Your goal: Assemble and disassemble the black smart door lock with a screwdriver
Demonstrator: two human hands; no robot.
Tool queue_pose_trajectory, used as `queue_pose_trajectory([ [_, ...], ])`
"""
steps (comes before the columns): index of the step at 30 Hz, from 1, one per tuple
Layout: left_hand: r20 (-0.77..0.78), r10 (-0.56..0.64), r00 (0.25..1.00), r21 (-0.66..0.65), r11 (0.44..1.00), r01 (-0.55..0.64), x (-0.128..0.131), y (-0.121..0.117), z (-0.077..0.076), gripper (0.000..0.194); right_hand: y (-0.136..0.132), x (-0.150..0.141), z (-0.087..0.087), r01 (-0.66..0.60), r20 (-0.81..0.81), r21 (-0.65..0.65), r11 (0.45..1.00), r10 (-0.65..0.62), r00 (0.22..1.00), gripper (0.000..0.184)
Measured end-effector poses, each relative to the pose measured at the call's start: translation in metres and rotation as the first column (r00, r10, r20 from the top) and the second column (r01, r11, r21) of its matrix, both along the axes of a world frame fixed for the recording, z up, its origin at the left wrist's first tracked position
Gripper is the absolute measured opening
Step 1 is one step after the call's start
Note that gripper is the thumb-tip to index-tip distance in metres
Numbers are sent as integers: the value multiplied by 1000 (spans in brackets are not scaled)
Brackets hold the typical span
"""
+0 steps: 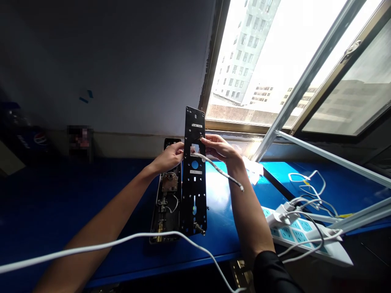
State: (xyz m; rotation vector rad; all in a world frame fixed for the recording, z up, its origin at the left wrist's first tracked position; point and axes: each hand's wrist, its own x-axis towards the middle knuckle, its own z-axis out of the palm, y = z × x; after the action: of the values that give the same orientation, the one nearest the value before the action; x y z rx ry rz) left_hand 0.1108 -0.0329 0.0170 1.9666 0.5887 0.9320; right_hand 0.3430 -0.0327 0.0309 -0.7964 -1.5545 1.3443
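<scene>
Plate [190, 187] stands at centre, pinched at its two-o'clock edge by the right hand [221, 147]; the left hand [169, 157] curls at ten o'clock, its grip unclear. At eight o'clock on the table [226, 244], the housing [175, 221] lies already open, apparently not yet joined to the plate.

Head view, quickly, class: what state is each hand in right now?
Left hand: at the black plate's left edge, fingertips partly hidden; grip cannot be told.
Right hand: closed, holding the plate's right edge.
</scene>
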Motion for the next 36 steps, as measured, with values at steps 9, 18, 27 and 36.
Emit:
queue_pose_trajectory([
  [9,125,390,912,47,916,-398,-18,13,5,47,-11,9,12,97,-14,34,995,-97,995,44],
  [18,156,504,850,86,850,-520,-27,25,2,37,-13,46,11,213,-11,-7,977,-213,977,44],
  [27,10,400,916,311,869,-383,-7,5,0,23,-8,44,7,195,27,-14,981,-195,980,43],
  [36,77,413,908,317,853,-415,-6,5,-2,18,-11,42,12,198,29,46,979,-200,979,47],
])
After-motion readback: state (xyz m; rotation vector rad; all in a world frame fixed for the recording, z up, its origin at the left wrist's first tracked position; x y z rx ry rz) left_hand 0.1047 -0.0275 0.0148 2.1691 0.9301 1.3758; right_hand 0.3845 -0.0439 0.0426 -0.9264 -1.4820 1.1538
